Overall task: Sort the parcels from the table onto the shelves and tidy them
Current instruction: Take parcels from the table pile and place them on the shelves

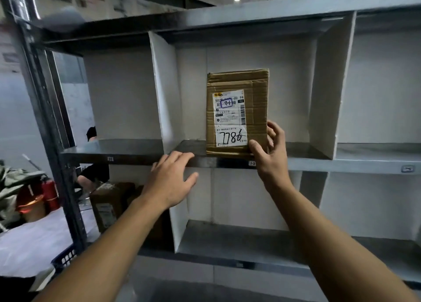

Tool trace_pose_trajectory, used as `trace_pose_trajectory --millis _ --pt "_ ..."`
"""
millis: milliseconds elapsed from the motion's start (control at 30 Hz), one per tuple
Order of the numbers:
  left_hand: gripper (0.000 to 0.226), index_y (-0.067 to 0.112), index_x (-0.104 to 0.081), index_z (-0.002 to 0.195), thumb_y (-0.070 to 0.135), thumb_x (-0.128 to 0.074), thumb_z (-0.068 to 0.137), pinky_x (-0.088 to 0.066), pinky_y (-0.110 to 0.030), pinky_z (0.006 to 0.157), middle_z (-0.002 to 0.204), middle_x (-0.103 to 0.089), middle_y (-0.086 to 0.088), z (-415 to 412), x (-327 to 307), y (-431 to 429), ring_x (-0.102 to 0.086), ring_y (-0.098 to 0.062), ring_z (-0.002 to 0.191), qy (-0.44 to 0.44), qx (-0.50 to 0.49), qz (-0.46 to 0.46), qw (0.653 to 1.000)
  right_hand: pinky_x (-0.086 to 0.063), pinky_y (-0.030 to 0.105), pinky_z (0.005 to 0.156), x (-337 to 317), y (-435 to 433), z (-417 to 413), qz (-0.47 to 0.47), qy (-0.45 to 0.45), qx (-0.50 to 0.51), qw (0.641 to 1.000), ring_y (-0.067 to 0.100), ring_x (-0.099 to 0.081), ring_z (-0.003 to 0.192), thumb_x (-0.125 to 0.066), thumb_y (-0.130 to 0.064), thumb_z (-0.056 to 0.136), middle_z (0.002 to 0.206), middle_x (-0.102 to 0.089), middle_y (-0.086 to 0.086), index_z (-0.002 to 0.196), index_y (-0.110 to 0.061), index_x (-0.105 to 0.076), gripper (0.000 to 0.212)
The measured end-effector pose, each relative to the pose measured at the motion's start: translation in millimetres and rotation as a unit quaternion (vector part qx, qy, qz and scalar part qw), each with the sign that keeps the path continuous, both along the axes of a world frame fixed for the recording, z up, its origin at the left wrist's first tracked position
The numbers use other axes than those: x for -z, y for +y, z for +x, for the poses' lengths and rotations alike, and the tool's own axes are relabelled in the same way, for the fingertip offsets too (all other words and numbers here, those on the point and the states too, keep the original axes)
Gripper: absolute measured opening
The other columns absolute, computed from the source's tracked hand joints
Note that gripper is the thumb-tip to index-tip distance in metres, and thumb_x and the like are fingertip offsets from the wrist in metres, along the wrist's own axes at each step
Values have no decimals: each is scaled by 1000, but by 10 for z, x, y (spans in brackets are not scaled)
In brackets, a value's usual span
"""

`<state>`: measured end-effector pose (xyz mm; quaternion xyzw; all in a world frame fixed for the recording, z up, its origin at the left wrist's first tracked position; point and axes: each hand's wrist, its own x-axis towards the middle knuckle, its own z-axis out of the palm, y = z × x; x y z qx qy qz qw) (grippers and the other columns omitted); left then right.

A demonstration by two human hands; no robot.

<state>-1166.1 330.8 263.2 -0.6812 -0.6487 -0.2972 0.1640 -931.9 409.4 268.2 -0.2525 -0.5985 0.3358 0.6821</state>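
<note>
One parcel (257, 92) on middle shelf (307, 150); two hands (169, 183) (270, 155).

Both forearms reach forward, the right hand (268, 151) gripping the lower right corner of the parcel (257, 85), thumb on its front and fingers curled round its side edge, while the left hand (169, 183) hangs palm-down, fingers loosely spread, below and left of it, apart.

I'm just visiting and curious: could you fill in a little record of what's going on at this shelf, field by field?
item: cardboard parcel, upright, label facing out
marking: handwritten 7786
place: middle compartment of the shelf, between white dividers
grip: right hand holds the parcel's lower right corner
other: left hand open at the shelf's front edge, not touching the parcel
below: brown boxes on the lower shelf, left
</note>
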Motion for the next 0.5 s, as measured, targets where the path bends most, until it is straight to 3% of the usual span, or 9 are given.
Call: trace_pose_trajectory --millis 167,300,400,500 --pt "50 29 -47 137 45 -56 91 -39 -40 101 134 -50 8 -106 -77 492 -44 -18 123 -9 -1 28 1000 -51 46 104 -86 657 -239 12 -43 24 999 5 -58 122 -70 -21 87 125 -59 -21 128 -52 -45 57" --pt "49 29 -47 137 44 -56 91 -38 -38 100 133 -50 8 -184 -15 787 -43 -18 124 -3 0 27 1000 -48 42 108 -37 996 -379 11 -89 34 995 3 -56 122 -69 -15 90 129 -57 -15 137 -36 -42 58" --pt "49 28 -47 138 43 -56 92 -37 -36 102 133 -50 8 -232 22 937 -44 -17 124 -8 11 27 1000 -48 41 108 -78 1092 -392 -6 -117 51 992 8 -56 120 -69 -12 92 123 -54 -20 137 -34 -37 60" --pt "49 28 -46 138 43 -55 93 -35 -34 102 134 -49 9 -284 58 1030 -42 -15 125 -8 22 26 999 -47 39 108 -132 1117 -407 -28 -169 71 983 12 -53 124 -70 -13 91 132 -52 -11 145 -30 -30 70"
